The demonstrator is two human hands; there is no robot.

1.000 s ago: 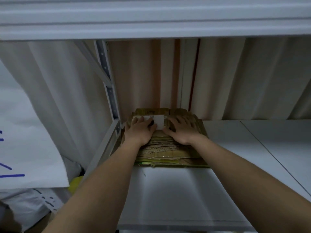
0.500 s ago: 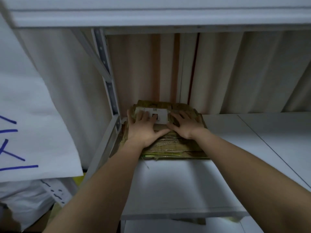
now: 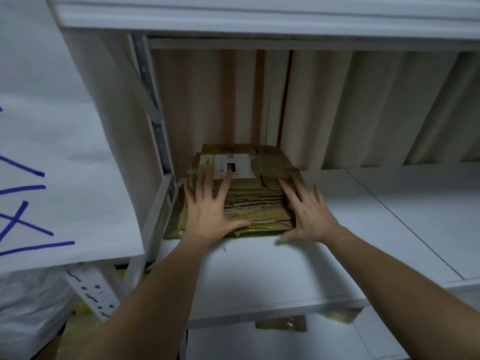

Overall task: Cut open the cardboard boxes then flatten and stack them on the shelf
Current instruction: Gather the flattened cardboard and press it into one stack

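Flattened cardboard boxes [image 3: 249,198] sit stacked at the shelf's [image 3: 259,276] back left corner, centre of frame. I see my left hand [image 3: 207,214] flat on top, fingers spread, gripping nothing. My right hand [image 3: 309,216] lies open against the stack's right edge.

Head camera (sole view) faces forward-down, close to shelf [image 3: 259,276].

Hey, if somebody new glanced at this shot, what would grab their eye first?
Probably the stack of flattened cardboard in the back left corner of the white shelf, with a white label on top. The left hand lies spread on it and the right hand is at its right edge. A white sheet with blue marker strokes hangs at far left.
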